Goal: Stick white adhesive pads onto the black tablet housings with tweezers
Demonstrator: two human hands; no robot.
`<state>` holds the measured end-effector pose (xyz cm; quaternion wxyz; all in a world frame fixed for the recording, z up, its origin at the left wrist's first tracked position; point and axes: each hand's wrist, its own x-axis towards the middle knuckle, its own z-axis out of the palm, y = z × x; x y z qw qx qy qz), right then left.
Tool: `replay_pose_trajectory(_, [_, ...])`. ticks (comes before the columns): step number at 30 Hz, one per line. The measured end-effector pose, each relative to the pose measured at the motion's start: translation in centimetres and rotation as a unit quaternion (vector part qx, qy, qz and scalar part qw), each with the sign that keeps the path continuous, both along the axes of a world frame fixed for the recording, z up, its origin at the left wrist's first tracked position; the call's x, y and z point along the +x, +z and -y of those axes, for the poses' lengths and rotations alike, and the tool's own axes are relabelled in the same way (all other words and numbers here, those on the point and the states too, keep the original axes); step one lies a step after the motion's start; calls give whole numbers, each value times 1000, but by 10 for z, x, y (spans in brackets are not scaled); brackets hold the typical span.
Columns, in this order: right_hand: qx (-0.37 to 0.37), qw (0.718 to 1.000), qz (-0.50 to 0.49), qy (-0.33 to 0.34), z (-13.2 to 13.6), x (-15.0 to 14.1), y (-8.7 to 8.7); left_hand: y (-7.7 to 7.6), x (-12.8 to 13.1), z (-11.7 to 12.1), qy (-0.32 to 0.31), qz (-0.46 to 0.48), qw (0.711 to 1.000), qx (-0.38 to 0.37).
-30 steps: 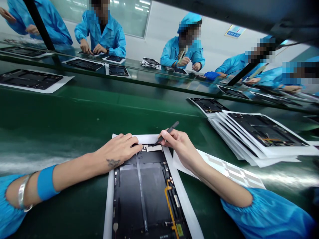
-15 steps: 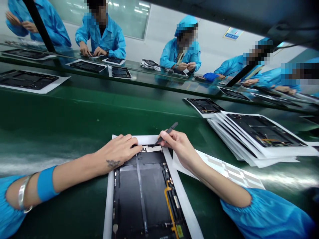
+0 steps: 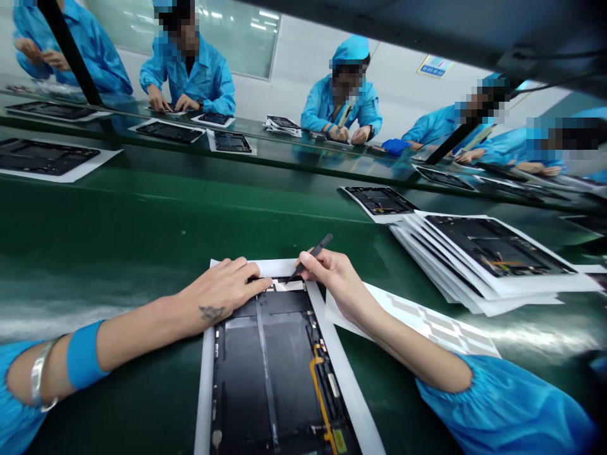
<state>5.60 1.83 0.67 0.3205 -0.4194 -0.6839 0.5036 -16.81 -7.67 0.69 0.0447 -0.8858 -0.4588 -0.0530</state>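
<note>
An opened tablet housing (image 3: 251, 360), dark, with an orange flex cable (image 3: 317, 385) along its right side, lies on a white sheet in front of me. My left hand (image 3: 232, 284) rests over its far left edge, fingers lying on it and the thumb stretched towards a pale strip (image 3: 289, 286). Dark tweezers (image 3: 310, 256) are pinched in my right hand (image 3: 332, 275) at the far right corner. Their tips point down at the strip; whether they touch it is too small to tell.
A white sheet of grey stickers (image 3: 427, 319) lies partly under my right forearm. Right of it stands a stack of tablet housings (image 3: 502, 246) interleaved with white sheets. Beyond a raised ledge, several co-workers in blue (image 3: 190, 76) sit along the bench.
The view has shifted slightly, so most things sit a little further left. Both hands keep nearly the same place on the tablet housing, and the tweezers stay in my right hand.
</note>
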Motion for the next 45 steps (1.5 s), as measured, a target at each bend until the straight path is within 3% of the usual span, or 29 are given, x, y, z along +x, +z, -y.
replay_pose_trajectory(7, [122, 988, 95, 6, 2, 2, 4, 7, 1, -1, 10, -5, 999, -47])
replay_pose_trajectory(11, [139, 989, 45, -28, 9, 5, 5, 7, 1, -2, 6, -10, 999, -44])
replay_pose_trajectory(17, [200, 977, 20, 71, 20, 0, 1, 6, -1, -4, -12, -5, 999, -29])
replay_pose_trajectory(29, [290, 948, 24, 128, 20, 0, -3, 6, -1, -3, -15, -5, 1000, -21])
replay_pose_trajectory(36, [287, 952, 24, 103, 22, -1, -3, 10, -1, -1, -9, -10, 1000, -23])
replay_pose_trajectory(41, [253, 959, 21, 126, 25, 4, 5, 10, 2, -3, -49, 25, 998, -4])
replay_pose_trajectory(45, [149, 988, 19, 22, 20, 21, 5, 5, 3, -6, -62, 38, 997, 5])
